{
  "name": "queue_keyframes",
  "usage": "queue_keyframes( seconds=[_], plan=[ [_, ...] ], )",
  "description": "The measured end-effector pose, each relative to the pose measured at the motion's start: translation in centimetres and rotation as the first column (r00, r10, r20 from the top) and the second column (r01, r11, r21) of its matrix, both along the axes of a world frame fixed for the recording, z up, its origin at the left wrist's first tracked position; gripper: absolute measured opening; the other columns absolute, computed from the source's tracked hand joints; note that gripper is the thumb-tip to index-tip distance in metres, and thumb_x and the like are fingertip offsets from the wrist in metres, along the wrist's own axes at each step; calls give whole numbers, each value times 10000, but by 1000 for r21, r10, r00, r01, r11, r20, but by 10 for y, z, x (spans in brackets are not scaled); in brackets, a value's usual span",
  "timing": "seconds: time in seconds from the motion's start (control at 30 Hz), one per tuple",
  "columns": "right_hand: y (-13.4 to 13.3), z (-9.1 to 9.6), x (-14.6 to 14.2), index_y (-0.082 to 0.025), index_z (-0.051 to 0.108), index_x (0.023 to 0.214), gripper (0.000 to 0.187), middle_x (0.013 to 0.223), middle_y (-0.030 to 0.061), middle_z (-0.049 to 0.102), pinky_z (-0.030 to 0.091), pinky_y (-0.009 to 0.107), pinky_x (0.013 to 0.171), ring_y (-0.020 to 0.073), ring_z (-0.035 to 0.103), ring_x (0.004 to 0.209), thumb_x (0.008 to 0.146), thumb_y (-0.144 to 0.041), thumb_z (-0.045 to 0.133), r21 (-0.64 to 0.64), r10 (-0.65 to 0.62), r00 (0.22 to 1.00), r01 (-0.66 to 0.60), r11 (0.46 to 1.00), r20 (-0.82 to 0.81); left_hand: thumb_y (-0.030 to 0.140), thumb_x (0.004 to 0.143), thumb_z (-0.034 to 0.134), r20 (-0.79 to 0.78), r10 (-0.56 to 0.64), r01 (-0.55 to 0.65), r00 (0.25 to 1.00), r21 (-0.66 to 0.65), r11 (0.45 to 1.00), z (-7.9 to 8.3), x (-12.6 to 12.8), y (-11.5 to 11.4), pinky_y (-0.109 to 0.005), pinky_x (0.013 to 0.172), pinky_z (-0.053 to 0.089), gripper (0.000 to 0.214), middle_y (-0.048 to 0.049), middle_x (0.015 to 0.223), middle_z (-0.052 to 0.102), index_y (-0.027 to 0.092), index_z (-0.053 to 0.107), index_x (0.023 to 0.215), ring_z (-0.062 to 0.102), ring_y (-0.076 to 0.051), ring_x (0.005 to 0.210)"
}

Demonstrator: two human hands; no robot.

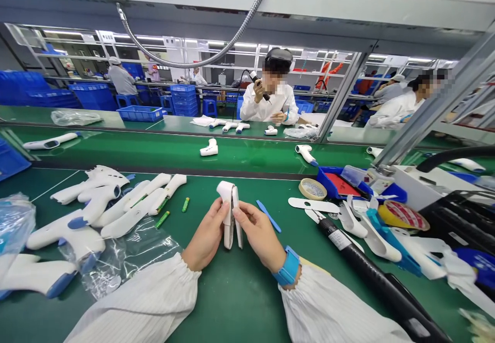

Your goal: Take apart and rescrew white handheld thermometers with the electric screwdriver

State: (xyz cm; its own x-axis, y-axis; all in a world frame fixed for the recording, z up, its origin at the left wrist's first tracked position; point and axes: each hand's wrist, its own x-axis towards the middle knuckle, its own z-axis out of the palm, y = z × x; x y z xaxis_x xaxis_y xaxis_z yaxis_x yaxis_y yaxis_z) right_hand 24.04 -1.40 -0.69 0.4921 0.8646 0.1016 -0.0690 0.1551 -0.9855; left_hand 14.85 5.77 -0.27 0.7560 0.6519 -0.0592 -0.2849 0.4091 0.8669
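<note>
Upright over the green bench, a white gun-shaped thermometer housing point(225, 190) stands between my two hands, split along its length with a gap between its halves. My left hand point(205, 233) grips the left half, thumb on its side. The right half, a thin white shell point(238, 234), is pinched in the fingers of my right hand point(260, 232). A blue pry stick point(268, 216) lies just right of my right hand. Two green batteries, one short point(185, 205) and one longer-looking point(162, 219), rest left of my left hand. The inside of the housing is mostly hidden.
Left lie several white thermometers point(96, 203) and clear plastic bags point(127, 250). Right are a black electric screwdriver point(359, 271), tape roll point(312, 189), blue tray point(328, 180) and loose shells point(377, 240). A green conveyor point(255, 154) runs ahead; a co-worker point(270, 95) sits beyond.
</note>
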Motion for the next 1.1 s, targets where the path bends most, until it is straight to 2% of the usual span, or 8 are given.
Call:
queue_keyframes(
  seconds=[0.33, 0.57, 0.7, 0.77, 0.87, 0.93, 1.0, 1.1],
  plan=[
    [-1, 1, 2, -244, 635, 1068, 349, 1022, 47, 644, 446, 388, 872, 219, 571, 947, 772, -419, 581, -2, -31, 995, 31, 1000, 93, 374, 823, 537, -11, -3, 3, 1000, -21, 1000, 1, 0, -1, -306, 888, 409, 336, -17, 1031, 622, 234, 511, 1127, 577, -170, 955],
    [-1, 3, 2, -234, 623, 1090, 384, 946, 44, 639, 507, 325, 676, 191, 572, 800, 746, -405, 608, -2, -29, 1000, 29, 1000, 6, 434, 835, 489, -97, -16, 26, 995, 106, 994, 0, 0, -7, -286, 828, 438, 440, -45, 1080, 598, 228, 440, 1221, 551, -186, 993],
    [-3, 7, 1, -221, 629, 1072, 385, 891, 41, 635, 465, 263, 499, 157, 548, 649, 754, -433, 581, -14, -11, 998, 10, 1000, -58, 534, 829, 408, -227, -23, 87, 974, 275, 958, 3, -2, -13, -244, 549, 450, 578, -52, 929, 599, 212, 302, 1297, 594, -156, 713],
    [-3, 8, 4, -201, 672, 976, 346, 823, 38, 636, 450, 261, 520, 151, 536, 628, 716, -427, 630, -12, -64, 998, 64, 998, -16, 525, 782, 498, -292, -21, 130, 956, 358, 925, 7, -3, -15, -206, 434, 381, 655, -4, 778, 563, 195, 260, 1295, 529, -103, 529],
    [0, 8, 12, -186, 686, 863, 343, 814, 38, 634, 457, 271, 638, 176, 557, 749, 690, -479, 641, 18, -171, 985, 171, 985, 21, 440, 709, 629, -375, -3, 173, 927, 419, 891, 12, -4, -19, -173, 377, 307, 642, 81, 622, 433, 191, 327, 1217, 386, -50, 422],
    [2, 10, 18, -195, 658, 883, 427, 845, 37, 639, 459, 270, 646, 178, 572, 784, 753, -573, 511, 49, -213, 974, 217, 975, -79, 394, 712, 632, -432, -56, 246, 900, 397, 884, 13, -4, -24, -167, 369, 287, 503, 100, 582, 382, 187, 394, 1103, 339, -42, 411],
    [4, 14, 22, -191, 637, 853, 509, 777, 33, 644, 461, 260, 598, 166, 595, 709, 780, -635, 398, 81, -208, 945, 235, 969, -252, 350, 731, 609, -477, -146, 345, 867, 362, 866, 11, -3, -30, -168, 373, 286, 334, 103, 571, 376, 182, 413, 943, 334, -37, 407],
    [3, 20, 24, -171, 603, 680, 559, 590, 14, 608, 444, 237, 506, 139, 590, 520, 751, -682, 389, 113, -131, 880, 203, 973, -457, 289, 768, 548, -503, -256, 464, 826, 349, 814, 7, -3, -39, -182, 414, 339, 212, 89, 609, 414, 192, 371, 834, 394, -44, 431]
  ],
)
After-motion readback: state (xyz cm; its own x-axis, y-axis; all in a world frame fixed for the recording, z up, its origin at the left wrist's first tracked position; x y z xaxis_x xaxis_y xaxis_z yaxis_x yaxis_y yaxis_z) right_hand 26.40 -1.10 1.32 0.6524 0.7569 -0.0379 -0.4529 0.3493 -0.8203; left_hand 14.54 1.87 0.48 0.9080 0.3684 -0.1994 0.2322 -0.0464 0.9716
